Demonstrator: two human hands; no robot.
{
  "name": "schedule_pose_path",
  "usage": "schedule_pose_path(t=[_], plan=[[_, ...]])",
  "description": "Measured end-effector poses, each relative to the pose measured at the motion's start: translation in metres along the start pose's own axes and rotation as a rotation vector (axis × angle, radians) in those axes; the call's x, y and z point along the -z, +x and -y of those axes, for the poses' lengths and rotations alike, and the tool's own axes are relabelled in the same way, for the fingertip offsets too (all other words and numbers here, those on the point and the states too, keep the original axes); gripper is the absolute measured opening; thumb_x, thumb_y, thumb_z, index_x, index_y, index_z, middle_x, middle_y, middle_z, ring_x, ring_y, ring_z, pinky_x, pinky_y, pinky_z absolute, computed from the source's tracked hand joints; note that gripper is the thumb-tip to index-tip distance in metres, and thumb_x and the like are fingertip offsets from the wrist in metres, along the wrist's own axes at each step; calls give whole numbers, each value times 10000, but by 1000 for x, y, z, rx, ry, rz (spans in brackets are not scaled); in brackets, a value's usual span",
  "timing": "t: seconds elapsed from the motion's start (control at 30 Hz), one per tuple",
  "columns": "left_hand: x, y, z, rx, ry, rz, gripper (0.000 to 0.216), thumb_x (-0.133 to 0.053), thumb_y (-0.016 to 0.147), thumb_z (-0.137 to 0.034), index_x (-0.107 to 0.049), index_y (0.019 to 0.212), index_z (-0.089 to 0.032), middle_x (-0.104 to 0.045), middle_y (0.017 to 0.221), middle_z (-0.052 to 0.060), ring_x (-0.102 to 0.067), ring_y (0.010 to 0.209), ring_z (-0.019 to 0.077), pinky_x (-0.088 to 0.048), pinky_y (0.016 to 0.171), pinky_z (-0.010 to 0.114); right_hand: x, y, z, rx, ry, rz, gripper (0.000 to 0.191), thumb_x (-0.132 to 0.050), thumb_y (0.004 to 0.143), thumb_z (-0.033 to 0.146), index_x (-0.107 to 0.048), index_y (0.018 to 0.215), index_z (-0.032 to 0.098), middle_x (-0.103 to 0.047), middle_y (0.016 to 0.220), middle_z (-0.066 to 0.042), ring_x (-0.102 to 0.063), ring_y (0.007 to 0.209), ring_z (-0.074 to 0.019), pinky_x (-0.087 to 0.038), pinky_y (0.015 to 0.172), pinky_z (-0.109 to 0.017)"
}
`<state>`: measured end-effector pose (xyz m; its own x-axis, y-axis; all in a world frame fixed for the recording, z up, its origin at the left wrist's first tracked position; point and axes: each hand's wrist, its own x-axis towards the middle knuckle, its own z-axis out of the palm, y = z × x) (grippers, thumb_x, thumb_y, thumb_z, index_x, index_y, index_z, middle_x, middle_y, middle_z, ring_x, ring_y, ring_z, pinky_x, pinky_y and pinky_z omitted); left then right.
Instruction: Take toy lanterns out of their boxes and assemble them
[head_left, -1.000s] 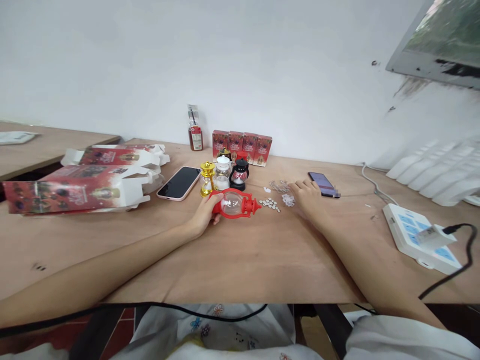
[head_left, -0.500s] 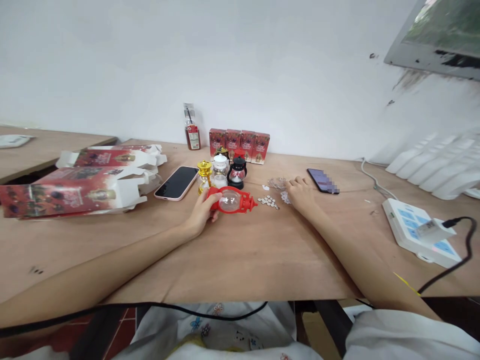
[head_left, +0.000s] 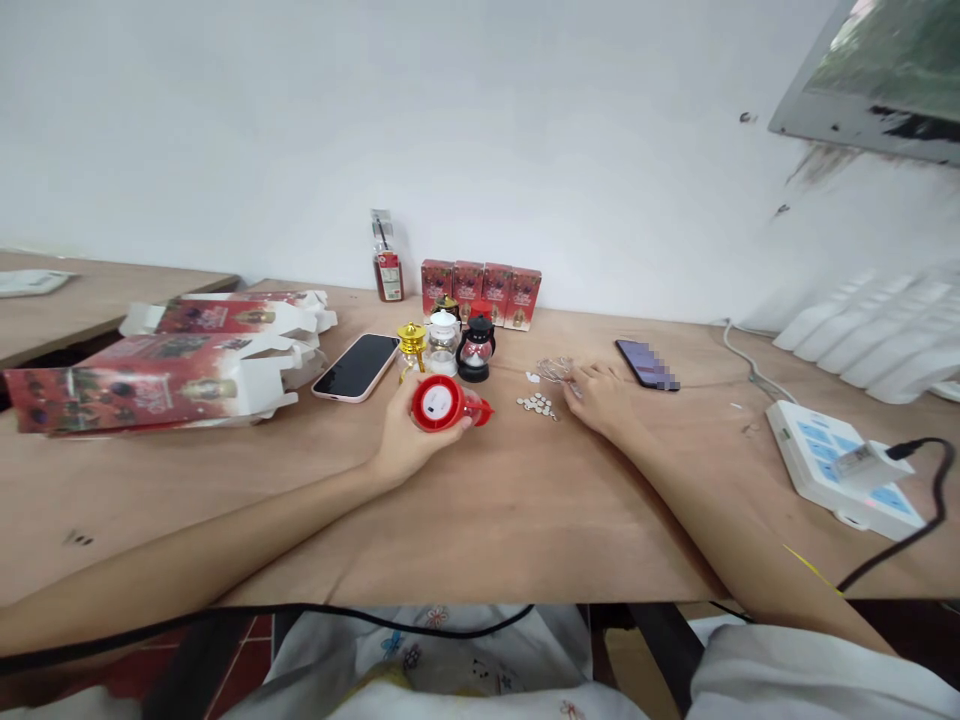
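In my left hand [head_left: 409,440] is a small red lantern [head_left: 439,403], tilted so that its round base with a white disc inside faces me. My right hand [head_left: 598,398] rests on the table, its fingers curled at a little heap of clear and white small parts [head_left: 553,369]; whether it pinches one is hidden. Several small white discs [head_left: 537,404] lie on the wood between my hands. Behind the red lantern stand a gold lantern [head_left: 412,342], a white lantern [head_left: 443,345] and a black lantern [head_left: 477,348].
Several red boxes [head_left: 481,288] stand by the wall, with a bottle [head_left: 388,270] to their left. Unfolded cartons [head_left: 150,380] and a pink-edged phone [head_left: 357,367] lie at left. On the right are a second phone [head_left: 646,364] and a power strip [head_left: 844,465] with a cable.
My left hand has turned the red lantern from lying sideways, globe showing, to base toward me. My right hand stays by the small parts, its fingers slightly shifted.
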<state>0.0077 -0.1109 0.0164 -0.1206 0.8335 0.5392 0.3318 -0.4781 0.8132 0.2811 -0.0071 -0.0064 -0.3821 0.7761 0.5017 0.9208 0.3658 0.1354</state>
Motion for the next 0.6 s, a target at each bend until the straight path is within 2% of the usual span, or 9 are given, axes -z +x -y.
schedule_pose_path(t=[0.13, 0.2, 0.33, 0.43, 0.5, 0.6], plan=[[3, 5, 10, -157, 282, -54, 340, -732, 593, -332, -540, 843, -204, -584, 896, 39, -517, 912, 232, -384, 844, 363, -3, 0, 0, 100, 26, 22, 295, -413, 897, 303, -676, 954, 182, -626, 1100, -117, -486, 1005, -259, -316, 859, -373], [5, 6, 14, -209, 384, -54, 334, -720, 599, -314, -554, 870, -208, -594, 929, 43, -510, 961, 249, -353, 879, 386, -4, 0, 2, 105, 20, 39, 312, -404, 908, 343, -676, 977, 205, -583, 1175, -115, -462, 1053, -273, -303, 880, -396], [6, 4, 16, -254, 372, 27, 378, -698, 630, -295, -550, 967, -209, -618, 1050, 50, -529, 1048, 257, -303, 921, 384, -7, 0, 4, 36, 8, 73, 363, -365, 923, 410, -647, 1074, 236, -506, 1275, -127, -428, 1111, -305, -298, 893, -438], [5, 2, 14, -215, 343, 101, 393, -690, 646, -294, -557, 1006, -213, -644, 1068, 44, -559, 1047, 257, -276, 929, 375, -7, -1, 4, 4, 23, 73, 376, -353, 929, 412, -620, 1122, 232, -477, 1310, -140, -412, 1144, -322, -304, 905, -463], [5, 2, 12, -186, 342, 142, 389, -693, 642, -300, -570, 1001, -214, -660, 1055, 43, -575, 1030, 261, -268, 927, 374, -4, -1, 7, 25, 70, 31, 359, -362, 930, 385, -602, 1144, 226, -483, 1305, -138, -414, 1155, -310, -308, 923, -459], [6, 3, 11, -184, 379, 177, 382, -697, 644, -339, -588, 988, -212, -667, 1060, 56, -577, 1020, 268, -270, 905, 369, 4, -4, 22, 85, 206, -133, 318, -385, 927, 314, -598, 1138, 206, -524, 1246, -132, -457, 1131, -263, -322, 954, -428]])
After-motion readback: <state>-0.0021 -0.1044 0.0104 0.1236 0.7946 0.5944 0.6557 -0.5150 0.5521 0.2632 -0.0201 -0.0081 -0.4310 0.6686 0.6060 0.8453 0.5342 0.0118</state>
